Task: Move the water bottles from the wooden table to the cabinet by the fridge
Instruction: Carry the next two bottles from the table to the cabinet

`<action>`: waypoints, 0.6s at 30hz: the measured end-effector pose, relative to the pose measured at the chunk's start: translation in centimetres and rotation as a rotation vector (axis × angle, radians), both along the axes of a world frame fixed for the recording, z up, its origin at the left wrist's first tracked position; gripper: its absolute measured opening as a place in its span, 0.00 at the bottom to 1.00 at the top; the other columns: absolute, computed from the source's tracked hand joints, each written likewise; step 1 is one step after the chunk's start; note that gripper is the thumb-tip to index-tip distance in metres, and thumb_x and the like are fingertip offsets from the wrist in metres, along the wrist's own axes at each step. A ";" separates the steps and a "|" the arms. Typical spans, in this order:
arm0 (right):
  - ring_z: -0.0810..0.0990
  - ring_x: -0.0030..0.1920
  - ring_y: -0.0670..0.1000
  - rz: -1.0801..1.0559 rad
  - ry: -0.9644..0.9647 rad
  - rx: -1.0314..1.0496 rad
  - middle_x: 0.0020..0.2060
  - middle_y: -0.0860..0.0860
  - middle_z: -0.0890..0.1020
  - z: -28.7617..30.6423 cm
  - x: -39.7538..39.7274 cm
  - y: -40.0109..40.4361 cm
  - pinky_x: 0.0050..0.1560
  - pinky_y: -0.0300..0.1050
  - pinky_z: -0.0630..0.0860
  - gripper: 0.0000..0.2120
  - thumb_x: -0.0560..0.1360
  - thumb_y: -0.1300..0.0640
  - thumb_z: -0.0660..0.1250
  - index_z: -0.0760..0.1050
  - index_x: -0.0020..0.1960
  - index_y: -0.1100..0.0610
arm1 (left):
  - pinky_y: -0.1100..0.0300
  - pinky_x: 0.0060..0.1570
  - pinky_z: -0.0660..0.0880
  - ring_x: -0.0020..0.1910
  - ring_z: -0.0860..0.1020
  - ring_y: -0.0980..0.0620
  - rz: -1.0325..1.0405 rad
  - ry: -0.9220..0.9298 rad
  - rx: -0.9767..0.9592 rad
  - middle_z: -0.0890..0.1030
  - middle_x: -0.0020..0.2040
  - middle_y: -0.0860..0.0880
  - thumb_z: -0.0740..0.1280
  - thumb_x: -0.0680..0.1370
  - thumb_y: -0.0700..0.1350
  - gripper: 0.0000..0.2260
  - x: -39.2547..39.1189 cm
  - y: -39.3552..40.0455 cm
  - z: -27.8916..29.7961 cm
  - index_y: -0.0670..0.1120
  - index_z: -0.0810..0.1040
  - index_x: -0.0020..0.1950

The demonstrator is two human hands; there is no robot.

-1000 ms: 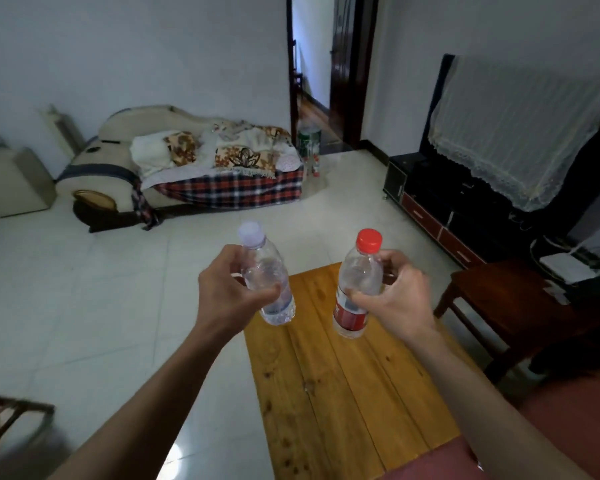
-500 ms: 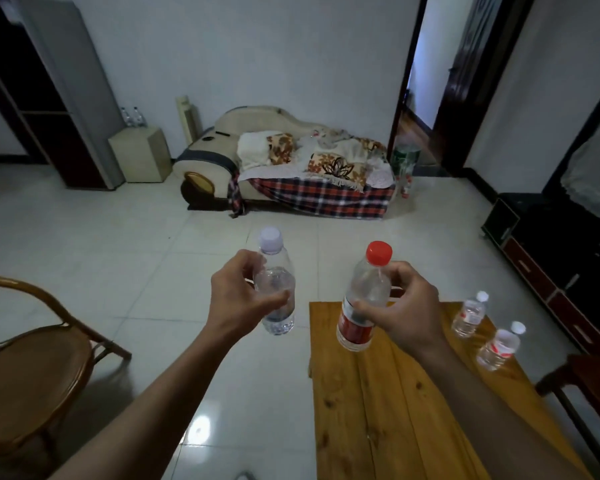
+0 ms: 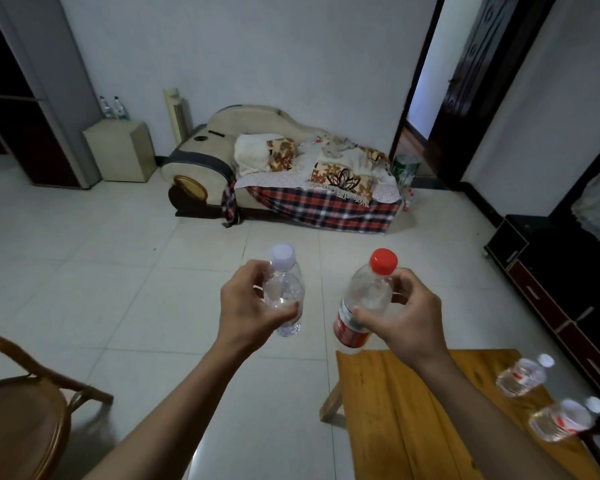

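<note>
Two hands hold a bottle each: your left hand (image 3: 248, 303) grips a clear white-capped plastic bottle (image 3: 284, 292), your right hand (image 3: 400, 315) a clear red-capped, red-labelled one (image 3: 362, 304), both above the floor beside the wooden table (image 3: 430, 410). Keep them upright, grips firm, heading for the small beige cabinet (image 3: 120, 150) far left

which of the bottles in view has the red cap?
The clear plastic bottle with the red label, held in the right hand. The left hand's bottle and the two on the wooden table have white caps.
</note>
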State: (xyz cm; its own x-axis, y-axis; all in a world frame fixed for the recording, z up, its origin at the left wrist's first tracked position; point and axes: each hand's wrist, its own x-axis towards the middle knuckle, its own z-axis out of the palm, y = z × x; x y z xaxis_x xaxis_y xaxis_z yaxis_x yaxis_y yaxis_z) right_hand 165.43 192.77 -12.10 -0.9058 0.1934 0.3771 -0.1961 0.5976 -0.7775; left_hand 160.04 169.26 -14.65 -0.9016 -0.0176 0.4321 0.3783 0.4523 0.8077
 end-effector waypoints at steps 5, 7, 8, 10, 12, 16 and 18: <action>0.80 0.49 0.42 0.071 -0.002 0.018 0.47 0.40 0.81 1.4 -4.7 -3.2 0.46 0.34 0.78 0.24 0.60 0.52 0.81 0.75 0.53 0.47 | 0.56 0.38 0.79 0.40 0.79 0.52 0.038 0.010 0.000 0.79 0.41 0.54 0.81 0.59 0.49 0.21 -3.5 -3.6 1.0 0.51 0.74 0.45; 0.79 0.48 0.41 0.084 -0.006 0.013 0.47 0.40 0.81 1.8 -6.4 -4.2 0.45 0.32 0.77 0.24 0.60 0.52 0.81 0.75 0.52 0.47 | 0.57 0.38 0.79 0.40 0.79 0.53 0.063 0.011 0.001 0.80 0.41 0.54 0.81 0.59 0.49 0.21 -4.8 -4.9 1.4 0.50 0.76 0.46; 0.79 0.47 0.41 0.090 -0.004 0.008 0.47 0.40 0.81 2.0 -7.3 -4.6 0.44 0.31 0.76 0.24 0.60 0.52 0.81 0.75 0.52 0.47 | 0.58 0.38 0.79 0.40 0.79 0.53 0.074 0.013 0.007 0.80 0.41 0.54 0.82 0.59 0.48 0.21 -5.4 -5.5 1.6 0.50 0.77 0.46; 0.79 0.47 0.41 0.112 0.004 0.006 0.46 0.41 0.81 2.2 -9.2 -5.3 0.43 0.31 0.77 0.24 0.60 0.51 0.81 0.75 0.51 0.48 | 0.60 0.38 0.79 0.41 0.80 0.52 0.098 0.024 0.004 0.80 0.41 0.53 0.83 0.60 0.46 0.21 -6.6 -6.6 1.9 0.49 0.77 0.47; 0.80 0.47 0.41 0.144 0.010 0.001 0.47 0.42 0.81 2.2 -11.2 -5.8 0.43 0.30 0.77 0.24 0.60 0.51 0.81 0.75 0.52 0.48 | 0.61 0.37 0.79 0.42 0.80 0.52 0.126 0.033 -0.013 0.80 0.42 0.53 0.83 0.60 0.46 0.22 -7.7 -7.3 2.2 0.48 0.77 0.48; 0.80 0.48 0.42 0.212 0.019 -0.014 0.48 0.42 0.81 2.2 -16.0 -6.3 0.42 0.30 0.77 0.25 0.60 0.51 0.81 0.75 0.53 0.48 | 0.58 0.38 0.80 0.42 0.80 0.50 0.191 0.044 -0.045 0.81 0.43 0.51 0.83 0.61 0.45 0.21 -10.6 -8.2 2.9 0.47 0.77 0.48; 0.80 0.48 0.42 0.260 0.035 -0.022 0.48 0.43 0.81 2.1 -18.9 -6.3 0.42 0.30 0.76 0.25 0.60 0.51 0.81 0.75 0.53 0.49 | 0.54 0.38 0.81 0.42 0.80 0.50 0.238 0.061 -0.063 0.81 0.42 0.50 0.83 0.60 0.45 0.21 -12.5 -8.4 3.1 0.47 0.78 0.47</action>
State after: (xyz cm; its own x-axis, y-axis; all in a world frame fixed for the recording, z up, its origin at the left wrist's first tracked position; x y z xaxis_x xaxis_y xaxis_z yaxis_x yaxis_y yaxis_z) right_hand 146.57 186.45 -10.01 -0.9125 -0.0354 0.4075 -0.3678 0.5071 -0.7795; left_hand 147.57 160.91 -11.50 -0.8478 -0.1974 0.4922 0.3022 0.5828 0.7543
